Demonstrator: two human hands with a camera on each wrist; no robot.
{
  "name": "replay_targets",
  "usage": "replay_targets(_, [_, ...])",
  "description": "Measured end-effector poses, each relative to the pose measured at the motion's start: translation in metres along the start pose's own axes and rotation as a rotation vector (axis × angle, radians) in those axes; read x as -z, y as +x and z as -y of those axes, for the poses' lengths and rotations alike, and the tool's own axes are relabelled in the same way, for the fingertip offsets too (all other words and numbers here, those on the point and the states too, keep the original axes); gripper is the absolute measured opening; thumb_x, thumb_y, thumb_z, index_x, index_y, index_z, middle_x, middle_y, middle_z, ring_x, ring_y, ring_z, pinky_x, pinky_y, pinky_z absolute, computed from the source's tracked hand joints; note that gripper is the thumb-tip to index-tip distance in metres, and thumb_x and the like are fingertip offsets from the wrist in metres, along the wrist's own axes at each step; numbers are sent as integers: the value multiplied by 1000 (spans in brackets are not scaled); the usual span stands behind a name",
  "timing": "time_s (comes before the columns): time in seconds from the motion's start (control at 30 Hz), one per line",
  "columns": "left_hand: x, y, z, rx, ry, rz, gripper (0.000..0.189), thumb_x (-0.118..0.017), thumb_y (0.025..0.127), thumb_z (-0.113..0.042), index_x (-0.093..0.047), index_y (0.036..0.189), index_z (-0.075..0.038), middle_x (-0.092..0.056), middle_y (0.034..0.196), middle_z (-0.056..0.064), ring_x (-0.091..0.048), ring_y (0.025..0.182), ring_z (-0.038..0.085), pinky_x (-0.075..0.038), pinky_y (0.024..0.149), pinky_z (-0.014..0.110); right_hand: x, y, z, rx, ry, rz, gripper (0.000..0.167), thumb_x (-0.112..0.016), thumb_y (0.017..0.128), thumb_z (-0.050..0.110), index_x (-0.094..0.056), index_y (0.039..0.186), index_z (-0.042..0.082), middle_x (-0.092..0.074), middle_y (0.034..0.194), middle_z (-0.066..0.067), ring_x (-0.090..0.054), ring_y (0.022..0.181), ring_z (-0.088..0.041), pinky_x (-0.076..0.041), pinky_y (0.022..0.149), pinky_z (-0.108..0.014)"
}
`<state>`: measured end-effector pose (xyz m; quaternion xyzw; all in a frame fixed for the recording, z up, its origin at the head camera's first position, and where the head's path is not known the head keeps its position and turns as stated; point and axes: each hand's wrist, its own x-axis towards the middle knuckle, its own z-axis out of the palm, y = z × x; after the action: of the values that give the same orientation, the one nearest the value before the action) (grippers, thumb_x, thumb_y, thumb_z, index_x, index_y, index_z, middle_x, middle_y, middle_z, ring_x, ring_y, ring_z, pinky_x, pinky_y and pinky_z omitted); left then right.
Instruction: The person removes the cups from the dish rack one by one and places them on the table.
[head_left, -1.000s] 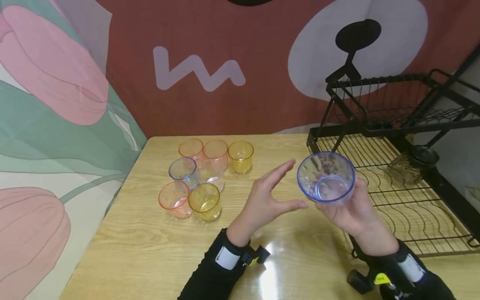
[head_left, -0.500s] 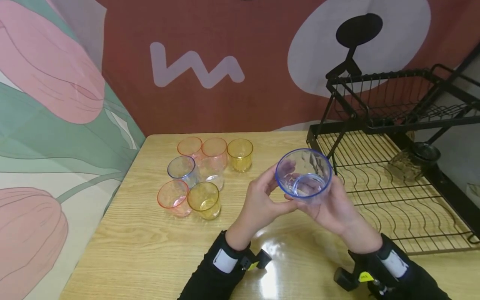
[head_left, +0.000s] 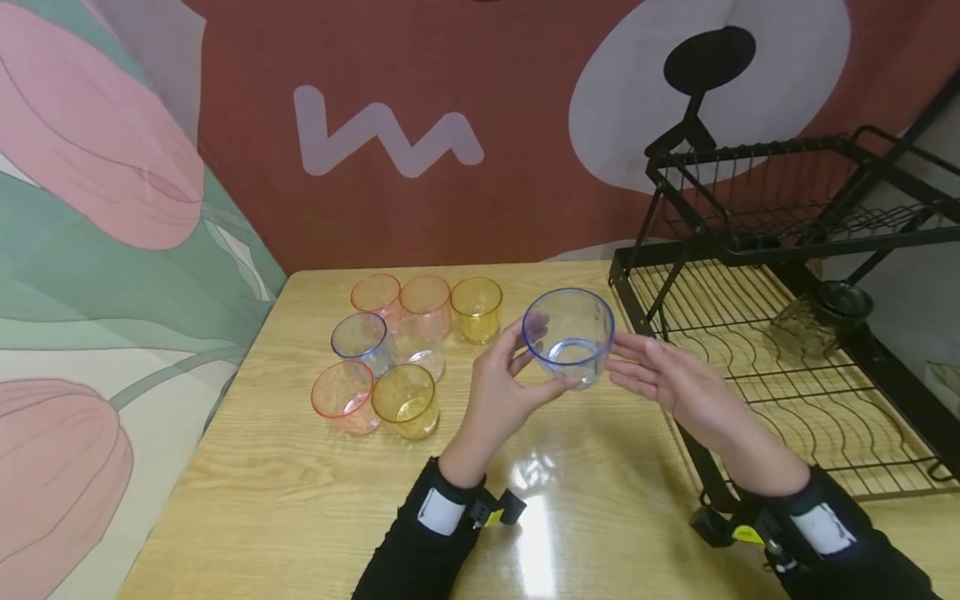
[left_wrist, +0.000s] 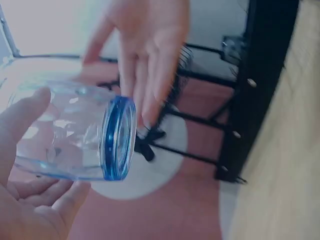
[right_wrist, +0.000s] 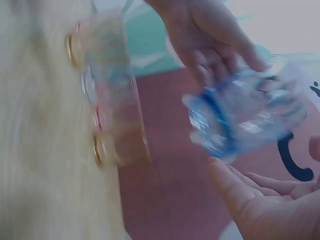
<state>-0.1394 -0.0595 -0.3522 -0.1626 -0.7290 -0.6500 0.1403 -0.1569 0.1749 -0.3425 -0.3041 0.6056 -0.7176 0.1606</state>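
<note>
A clear drinking glass with a blue rim [head_left: 567,329] is held upright above the table by my left hand [head_left: 495,392], thumb on the near side and fingers round the far left side. In the left wrist view the glass [left_wrist: 65,132] lies between that thumb and the fingers. My right hand [head_left: 686,383] has its fingers extended, their tips right at the right side of the glass. The right wrist view is blurred; it shows the glass [right_wrist: 245,117] between the two hands.
Several glasses stand grouped at the back left, among them an amber glass [head_left: 405,400], a red-rimmed glass [head_left: 345,400] and a blue-rimmed glass [head_left: 363,342]. A black two-tier dish rack [head_left: 787,400] stands at right, with a dark-tinted glass [head_left: 821,321] on its lower tier.
The blue-rimmed glass has moved left from my right hand into my left hand's grasp. My right hand has let go, straightened its fingers and drawn back to the right.
</note>
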Motion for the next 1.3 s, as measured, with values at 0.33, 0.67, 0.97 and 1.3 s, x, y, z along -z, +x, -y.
replay_targets(0.33, [11,0,50,199,132,-238,70,-88,65,-1,-51,124,9,-56,125,25,-55,118,37,-49,100,35,56,-19,37,-187,-834,-272,44,-45,104,23,-43,143,1,-50,139,-24,-52,121,-14,-41,90,-9])
replay_targets(0.67, [15,-10,93,400,273,-444,69,-88,64,-5,-49,121,7,-57,119,27,-58,108,41,-52,93,47,106,-36,43,-434,-1097,-340,62,-44,103,37,-33,146,-7,-40,139,-39,-43,117,-58,-43,80,-69])
replay_targets(0.97, [9,-12,106,439,281,-557,77,-87,66,-6,-43,127,4,-54,124,25,-55,113,40,-47,97,49,121,-36,32,-535,-1187,-403,72,-40,102,45,-29,144,-14,-39,132,-45,-41,114,-61,-38,83,-73])
replay_targets(1.3, [-2,-13,109,453,319,-657,86,-86,71,-14,-37,138,10,-49,130,29,-45,124,44,-35,109,52,151,-39,22,-652,-1287,-494,81,-34,101,52,-24,144,-16,-34,130,-48,-37,108,-64,-37,82,-73])
